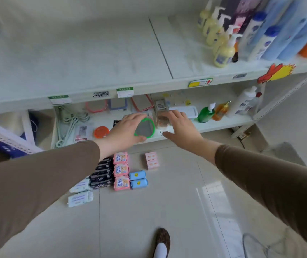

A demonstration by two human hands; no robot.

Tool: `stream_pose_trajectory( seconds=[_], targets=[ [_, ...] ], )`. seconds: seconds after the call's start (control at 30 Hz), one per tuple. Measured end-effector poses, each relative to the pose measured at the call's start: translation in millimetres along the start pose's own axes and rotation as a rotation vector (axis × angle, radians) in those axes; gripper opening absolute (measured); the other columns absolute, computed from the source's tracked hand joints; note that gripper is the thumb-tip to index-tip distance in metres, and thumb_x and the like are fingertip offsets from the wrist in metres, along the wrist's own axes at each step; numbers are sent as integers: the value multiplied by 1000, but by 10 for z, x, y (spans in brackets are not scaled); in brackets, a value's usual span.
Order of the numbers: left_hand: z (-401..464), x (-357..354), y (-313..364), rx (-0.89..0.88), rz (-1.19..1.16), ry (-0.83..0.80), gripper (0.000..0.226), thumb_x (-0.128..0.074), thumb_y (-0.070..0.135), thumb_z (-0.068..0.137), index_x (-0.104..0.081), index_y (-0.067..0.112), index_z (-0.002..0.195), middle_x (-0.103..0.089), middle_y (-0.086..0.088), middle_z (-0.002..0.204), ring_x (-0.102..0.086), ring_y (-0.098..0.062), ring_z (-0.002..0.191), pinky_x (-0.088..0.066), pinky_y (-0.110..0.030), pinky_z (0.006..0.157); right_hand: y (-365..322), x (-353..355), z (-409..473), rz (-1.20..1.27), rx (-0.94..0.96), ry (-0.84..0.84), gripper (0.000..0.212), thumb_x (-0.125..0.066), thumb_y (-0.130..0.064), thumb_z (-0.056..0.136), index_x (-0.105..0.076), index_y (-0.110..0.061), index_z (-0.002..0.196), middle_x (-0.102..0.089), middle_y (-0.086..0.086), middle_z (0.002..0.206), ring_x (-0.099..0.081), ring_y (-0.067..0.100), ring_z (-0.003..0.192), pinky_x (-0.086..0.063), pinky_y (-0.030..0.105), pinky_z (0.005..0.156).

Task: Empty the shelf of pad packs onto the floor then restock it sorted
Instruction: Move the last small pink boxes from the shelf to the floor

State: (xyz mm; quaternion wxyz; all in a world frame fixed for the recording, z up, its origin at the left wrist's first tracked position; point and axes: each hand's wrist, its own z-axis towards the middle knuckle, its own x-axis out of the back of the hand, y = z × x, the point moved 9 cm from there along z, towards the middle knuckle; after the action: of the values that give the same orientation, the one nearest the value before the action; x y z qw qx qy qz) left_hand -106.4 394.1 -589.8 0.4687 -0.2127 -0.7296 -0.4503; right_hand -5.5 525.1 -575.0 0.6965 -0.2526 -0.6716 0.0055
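Eleven packs on the floor: that's my count, though my left sleeve (37,175) covers part of the pile so it could be more.

pink packs (121,171): three in a column, faces up, so I can see they're the same kind.

black packs (102,174): stacked tight just left of the pink ones, touching them; I make out roughly three or four, the sleeve hides the rest.

blue packs (138,179): two, one behind the other, right against the pink column.

white packs (80,192): two at the near-left end, a bit askew.

pale pink boxes (151,161): two, set apart on the right, probably because they're a different shape.

why grouped: looks like I laid them out by colour on the tiles so restocking sorted is easy.

upper shelf (74,58): bare on its left and middle, only lotion pump bottles (221,41) and tall bottles at the far right, so I reckon that's the one I cleared.

left hand (124,129): reaching into the lower shelf (223,123), fingers spread fairly flat, over the green-rimmed mirror (145,129). Can't tell if it's actually touching it.

right hand (178,125): also spread wide, thumb out, beside a clear packet (163,118) with something brown inside. Not gripping anything I can see.

my guess: emptying is done and I'm steadying or nudging odds and ends before packs go back up.

watch out: my foot (162,243) is near the pile, easy to kick.
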Motion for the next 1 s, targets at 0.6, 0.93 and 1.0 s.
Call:
stream_pose_trajectory(
  seconds=[0.6, 0.93, 1.0],
  targets=[
    [-1567, 3606, 2134, -217, 128, 387, 81, -69, 43, 87, -26, 28, 153, -30, 3, 156, -19, -15, 144, -16, -26, 114, -1865, 3816, -918, -124, 242, 355, 64, -67, -40, 88, -39, -27, 144, -45, -3, 140, -42, 23, 125, -41, 44, 102],
    [-1347, 4751, 2786, -289, 178, 541, 71, -70, 45, 86, -37, 28, 146, -38, 11, 149, -26, -7, 139, -22, -20, 107, -1987, 5186, -602, -41, 354, 544, 52, -62, -43, 92, -46, -26, 138, -47, -6, 139, -42, 17, 126, -38, 40, 103],
    [-1174, 4994, 2887, -284, 177, 575, 69, -68, 45, 87, -37, 30, 146, -37, 14, 149, -25, -5, 139, -23, -20, 107, -1939, 5465, -410, -30, 375, 579, 48, -60, -45, 93, -49, -26, 136, -50, -7, 134, -44, 16, 124, -39, 37, 100]
  ],
)
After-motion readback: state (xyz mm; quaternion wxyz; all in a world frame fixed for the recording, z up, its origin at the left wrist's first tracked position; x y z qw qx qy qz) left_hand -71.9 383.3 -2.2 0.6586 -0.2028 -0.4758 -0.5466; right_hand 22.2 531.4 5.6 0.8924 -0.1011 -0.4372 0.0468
